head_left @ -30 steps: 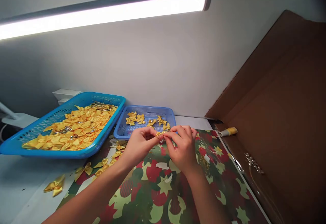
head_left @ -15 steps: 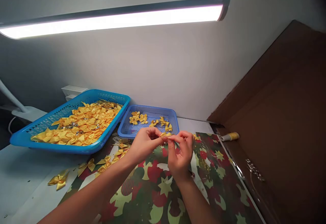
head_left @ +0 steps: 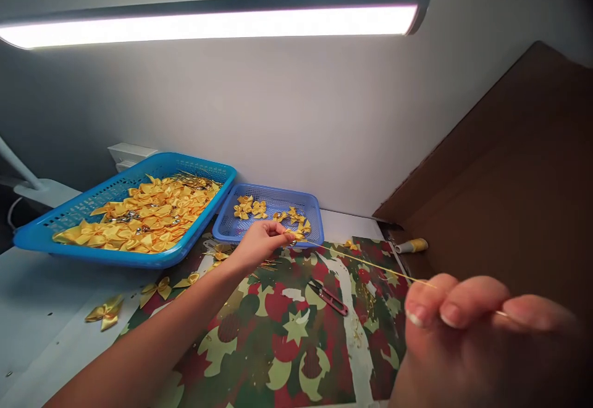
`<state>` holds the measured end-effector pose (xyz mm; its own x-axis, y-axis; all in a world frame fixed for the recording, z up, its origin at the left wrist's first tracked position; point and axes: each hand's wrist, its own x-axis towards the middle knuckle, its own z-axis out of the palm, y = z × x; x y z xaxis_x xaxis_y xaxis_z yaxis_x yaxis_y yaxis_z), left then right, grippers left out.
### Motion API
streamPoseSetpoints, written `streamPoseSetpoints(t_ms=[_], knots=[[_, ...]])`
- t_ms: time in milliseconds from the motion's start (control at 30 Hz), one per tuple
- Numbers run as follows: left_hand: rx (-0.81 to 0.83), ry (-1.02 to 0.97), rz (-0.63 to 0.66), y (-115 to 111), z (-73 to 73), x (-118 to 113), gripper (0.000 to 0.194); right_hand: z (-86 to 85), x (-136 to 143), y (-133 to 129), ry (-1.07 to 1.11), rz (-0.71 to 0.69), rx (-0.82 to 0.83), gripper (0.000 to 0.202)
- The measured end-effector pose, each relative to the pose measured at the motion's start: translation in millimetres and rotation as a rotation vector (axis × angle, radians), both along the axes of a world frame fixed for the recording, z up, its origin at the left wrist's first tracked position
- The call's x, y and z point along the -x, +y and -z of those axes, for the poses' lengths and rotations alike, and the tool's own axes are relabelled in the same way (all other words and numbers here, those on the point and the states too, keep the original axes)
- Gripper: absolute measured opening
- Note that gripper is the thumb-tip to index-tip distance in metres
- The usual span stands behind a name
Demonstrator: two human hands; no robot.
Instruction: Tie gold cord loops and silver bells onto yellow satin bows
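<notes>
My left hand [head_left: 269,239] pinches a small yellow ribbon bow [head_left: 293,235] at the near rim of the small blue-violet basket [head_left: 222,235]. From the bow a taut yellow thread [head_left: 365,262] runs right to my right hand [head_left: 472,327], raised close to the camera with its fingers closed on the thread. Whether a needle is also in those fingers I cannot make out. Thread snips [head_left: 328,298] with dark red handles lie on the camouflage-patterned cloth [head_left: 296,331] between my arms.
A larger blue basket [head_left: 162,261] heaped with yellow bows stands at left. Loose bows [head_left: 105,313] lie in front of it. At right, a thread spool [head_left: 412,246] lies beside a brown cardboard panel [head_left: 486,179]. A lamp [head_left: 222,23] glows above.
My right hand has swung away from my left, out to the right and toward the camera, drawing the thread taut. The thread snips have come into view; my left hand still pinches the bow.
</notes>
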<state>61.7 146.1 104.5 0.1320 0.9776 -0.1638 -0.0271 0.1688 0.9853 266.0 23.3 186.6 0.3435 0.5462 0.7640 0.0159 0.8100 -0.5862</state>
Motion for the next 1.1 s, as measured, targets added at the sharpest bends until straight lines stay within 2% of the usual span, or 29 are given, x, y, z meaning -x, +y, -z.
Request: streamPoseSetpoints(t_ms=[67,200,400,700,833,967,1100], knots=[[0.008,0.001,0.024,1,0.3,0,0.034,-7.3,-15,-6,-0.023,0.033,-0.026,0.003],[0.019,0.0,0.067,2,2.4,0,0.035,-12.3,-32,-5,-0.009,0.02,-0.019,0.012],[0.02,0.01,0.094,4,5.1,0,0.034,-14.3,-33,-2,0.03,0.016,0.037,0.012],[-0.037,0.076,0.104,2,16.3,-4,0.028,-9.7,-30,-4,0.048,0.022,-0.003,0.017],[-0.059,0.073,0.15,-4,7.8,-6,0.026,-10.0,-35,1,-0.025,-0.083,-0.04,0.022],[-0.058,0.039,0.243,-16,-2.1,-8,0.028,-6.5,-33,6,-0.101,-0.195,-0.015,0.013],[0.035,0.031,0.333,-35,6.9,-8,0.025,1.1,-22,13,-0.13,-0.22,0.16,0.011]])
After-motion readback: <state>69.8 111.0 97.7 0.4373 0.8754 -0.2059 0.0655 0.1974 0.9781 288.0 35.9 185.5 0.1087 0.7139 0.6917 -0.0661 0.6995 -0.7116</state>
